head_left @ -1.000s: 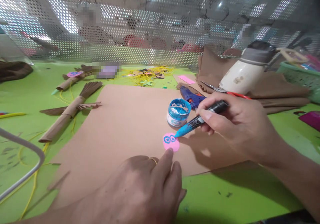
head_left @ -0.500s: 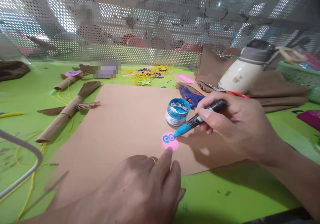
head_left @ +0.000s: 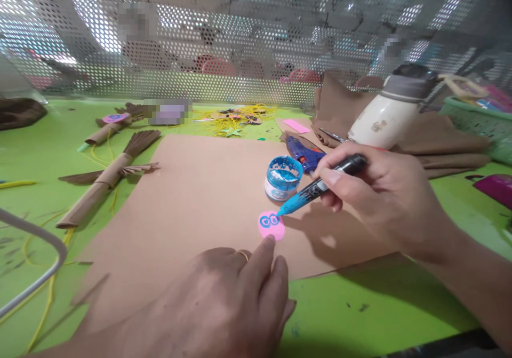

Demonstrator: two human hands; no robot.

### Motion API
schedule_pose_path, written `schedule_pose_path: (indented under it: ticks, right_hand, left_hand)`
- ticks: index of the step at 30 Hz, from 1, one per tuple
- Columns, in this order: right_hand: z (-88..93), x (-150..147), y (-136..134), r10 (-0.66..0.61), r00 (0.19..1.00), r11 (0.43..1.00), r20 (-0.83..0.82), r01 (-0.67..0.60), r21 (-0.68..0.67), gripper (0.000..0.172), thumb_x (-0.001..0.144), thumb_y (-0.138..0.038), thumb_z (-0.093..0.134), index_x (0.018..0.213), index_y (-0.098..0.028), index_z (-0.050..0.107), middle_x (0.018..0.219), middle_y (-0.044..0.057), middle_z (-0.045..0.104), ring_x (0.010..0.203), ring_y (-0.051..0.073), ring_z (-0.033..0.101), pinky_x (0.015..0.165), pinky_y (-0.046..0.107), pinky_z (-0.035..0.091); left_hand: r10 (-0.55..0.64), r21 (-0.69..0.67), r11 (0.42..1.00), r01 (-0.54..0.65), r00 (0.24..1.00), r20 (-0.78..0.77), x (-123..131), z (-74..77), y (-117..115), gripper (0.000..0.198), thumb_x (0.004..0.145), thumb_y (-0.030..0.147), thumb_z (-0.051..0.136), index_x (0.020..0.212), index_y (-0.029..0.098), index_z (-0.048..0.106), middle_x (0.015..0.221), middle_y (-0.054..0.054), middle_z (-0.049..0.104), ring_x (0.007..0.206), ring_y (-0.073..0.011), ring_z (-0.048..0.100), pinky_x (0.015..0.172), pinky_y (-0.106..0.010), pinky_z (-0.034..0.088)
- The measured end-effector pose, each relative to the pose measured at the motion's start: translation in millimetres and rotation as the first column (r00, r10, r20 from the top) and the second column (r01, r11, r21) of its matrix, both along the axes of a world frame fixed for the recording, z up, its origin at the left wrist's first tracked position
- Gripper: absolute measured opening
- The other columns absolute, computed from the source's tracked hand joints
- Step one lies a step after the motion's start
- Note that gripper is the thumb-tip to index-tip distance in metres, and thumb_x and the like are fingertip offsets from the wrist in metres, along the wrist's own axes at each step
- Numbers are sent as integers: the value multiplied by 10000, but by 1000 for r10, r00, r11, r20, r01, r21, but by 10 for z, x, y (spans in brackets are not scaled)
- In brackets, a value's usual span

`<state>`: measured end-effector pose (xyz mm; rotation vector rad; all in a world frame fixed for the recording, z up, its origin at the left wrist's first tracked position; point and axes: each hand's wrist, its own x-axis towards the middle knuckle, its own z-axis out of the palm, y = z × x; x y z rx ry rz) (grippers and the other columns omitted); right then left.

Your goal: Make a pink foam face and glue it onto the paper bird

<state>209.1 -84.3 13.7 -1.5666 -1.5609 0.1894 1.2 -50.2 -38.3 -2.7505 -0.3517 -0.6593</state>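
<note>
A small pink paper circle (head_left: 272,234) with two blue rings drawn on it lies on a large brown paper sheet (head_left: 200,187). My left hand (head_left: 244,294) rests on the sheet, its outstretched index fingertip pressing the circle's lower edge; the other fingers are loosely bent. Between the thumb and fingers of my right hand (head_left: 372,198) is a black marker (head_left: 316,188) with a blue, paint-coated end, tilted so its tip is at the right-hand ring. Just behind the circle stands an uncapped jar of blue paint (head_left: 284,179), with a blue hot glue gun (head_left: 304,154) beyond it.
Rolled brown paper figures (head_left: 98,187) and yellow string lie at left, near a white cable (head_left: 44,272). A white bottle (head_left: 384,112), folded brown paper (head_left: 444,139) and a green basket (head_left: 468,126) are at right. A perforated metal screen (head_left: 240,38) stands behind.
Almost nothing differs. My right hand and the marker have shifted very slightly, with the tip still at the right-hand ring. My left fingertip stays on the circle.
</note>
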Motion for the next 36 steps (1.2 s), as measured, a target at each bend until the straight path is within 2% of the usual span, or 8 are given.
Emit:
schedule_pose_path:
  ticks: [2, 5, 7, 13, 19, 32, 36]
  right_hand:
    - [-5, 0, 4, 4, 1000, 1000, 1, -4, 0, 78, 814, -232, 543, 756, -200, 584, 554, -47, 553, 494, 103, 567, 456, 206, 442]
    - [-6, 1, 1, -2, 1000, 1000, 2, 2, -7, 82, 823, -250, 542, 768, -204, 583, 573, -44, 559, 511, 106, 574, 477, 210, 454]
    - [-5, 1, -1, -9, 1000, 1000, -5, 9, -18, 98, 831, -266, 536, 767, -206, 579, 583, -41, 562, 522, 108, 577, 494, 215, 463]
    - [-11, -24, 30, 1, 1000, 1000, -31, -1, -15, 87, 829, -243, 538, 766, -196, 574, 589, -32, 586, 512, 109, 587, 470, 210, 454]
    - [-13, -42, 17, 16, 1000, 1000, -13, -16, -23, 71, 827, -240, 537, 787, -196, 577, 579, -40, 576, 515, 97, 568, 502, 206, 459]
    - [-24, -38, 4, -15, 1000, 999, 11, 16, -35, 83, 831, -248, 530, 775, -197, 563, 543, -48, 570, 473, 93, 566, 430, 189, 426]
    - [-16, -33, 2, -23, 1000, 999, 20, 24, -34, 71, 825, -243, 539, 783, -194, 568, 519, -49, 557, 456, 96, 559, 418, 194, 426]
  left_hand:
    - [-29, 14, 999, 28, 1000, 4, 15, 22, 32, 179, 876, 269, 448, 823, 176, 592, 857, -51, 661, 446, -173, 464, 378, -342, 334]
    - [-148, 42, 988, 148, 989, -4, 36, 52, 104, 170, 864, 259, 465, 796, 164, 588, 747, -45, 633, 417, -158, 435, 343, -313, 299]
    - [-191, 52, 980, 191, 982, -18, 38, 63, 143, 162, 855, 257, 482, 810, 148, 593, 743, -57, 630, 414, -152, 438, 333, -302, 300]
    - [-163, 70, 984, 164, 986, -19, 18, 54, 118, 153, 851, 248, 480, 790, 150, 581, 805, -79, 649, 432, -143, 475, 354, -286, 336]
    - [-31, 20, 999, 31, 1000, -2, 23, 20, 27, 195, 888, 256, 426, 800, 167, 576, 753, -51, 623, 451, -175, 466, 392, -325, 331]
    - [-30, -9, 1000, 30, 1000, -9, 21, 15, 10, 175, 869, 265, 456, 874, 162, 598, 945, -90, 670, 453, -178, 487, 381, -351, 363]
    - [-26, -10, 1000, 26, 1000, 8, 16, 3, 10, 174, 863, 254, 457, 874, 160, 603, 945, -97, 674, 446, -174, 494, 375, -347, 375]
